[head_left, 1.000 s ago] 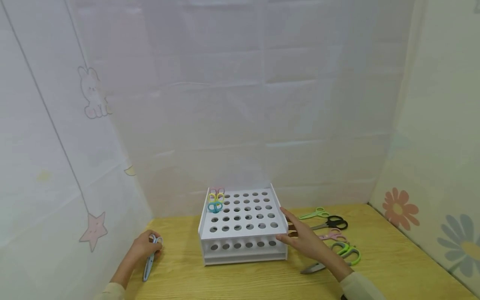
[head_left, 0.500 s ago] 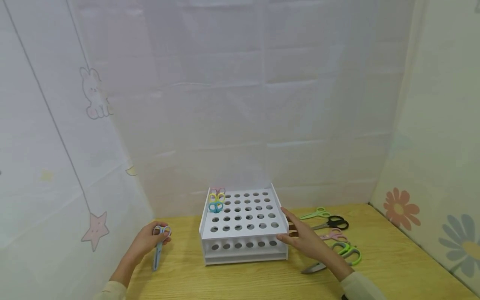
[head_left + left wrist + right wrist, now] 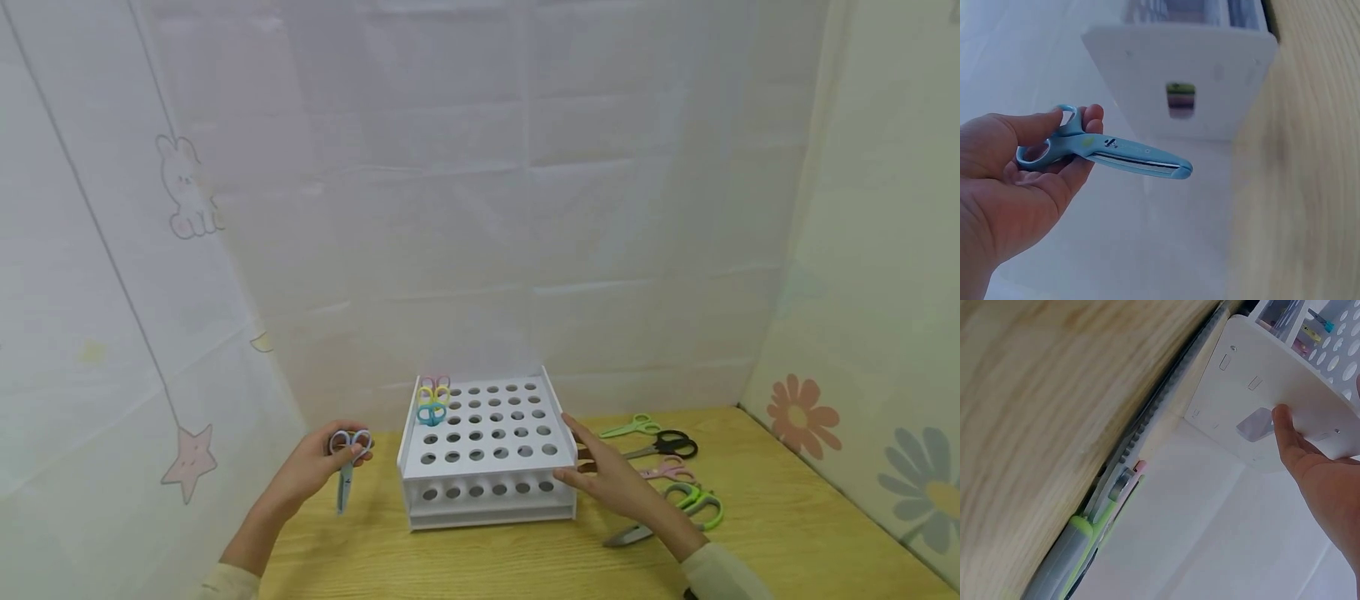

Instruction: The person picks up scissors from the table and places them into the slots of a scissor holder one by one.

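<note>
In the head view my left hand (image 3: 318,457) pinches light blue child's scissors (image 3: 345,487) by their finger loops, left of a white holed rack (image 3: 465,468). The blades hang downward, above the table. In the left wrist view, thumb and fingers hold the loops, and the blue blades (image 3: 1135,156) point toward the rack's side panel. My right hand (image 3: 617,485) rests against the rack's right side with fingers spread, the thumb near its front corner. Teal scissors (image 3: 431,420), yellow scissors (image 3: 434,403) and pink scissors (image 3: 435,382) stand in the rack's left column.
On the wooden table (image 3: 450,567), right of the rack, lie light green scissors (image 3: 618,431), black-handled scissors (image 3: 666,447), pink-handled scissors (image 3: 663,473) and large green-and-grey scissors (image 3: 632,536). Light patterned sheets (image 3: 480,250) stand at the back and sides.
My left hand has lifted the light blue scissors and carried them right, toward the rack, with the blades turning to hang down. The right hand and rack stay in place.
</note>
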